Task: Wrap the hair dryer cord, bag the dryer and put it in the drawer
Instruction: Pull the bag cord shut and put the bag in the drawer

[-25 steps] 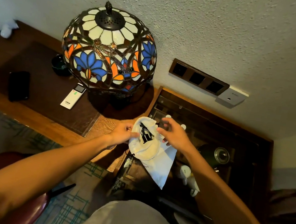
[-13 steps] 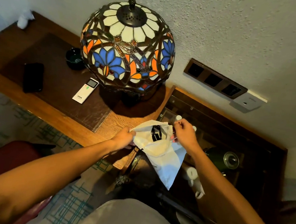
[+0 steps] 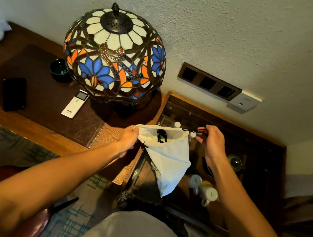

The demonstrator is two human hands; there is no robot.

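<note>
From the head camera, the left hand (image 3: pixel 128 140) pinches the left rim of the white drawstring bag (image 3: pixel 167 157), and the right hand (image 3: pixel 211 141) pinches the black drawstring (image 3: pixel 194 130) at its right side. The bag hangs between both hands, beside the worktop (image 3: pixel 39 95) with the lamp (image 3: pixel 113 57). Something black (probably the dryer) shows in its mouth.

The stained-glass lamp (image 3: pixel 114 57) occupied the upper centre of the frame and overhung the desk (image 3: pixel 36 126), blocking any approach from directly above its base. Left of the lamp, a remote control (image 3: pixel 75 103), a black phone (image 3: pixel 14 94) and a dark ashtray (image 3: pixel 60 71) lay on the desk mat, with bare mat between them. At centre, the white bag (image 3: pixel 167 157) hung between both hands over the open dark cabinet (image 3: pixel 243 165). White cups (image 3: pixel 205 190) stood in the cabinet at lower right.
</note>
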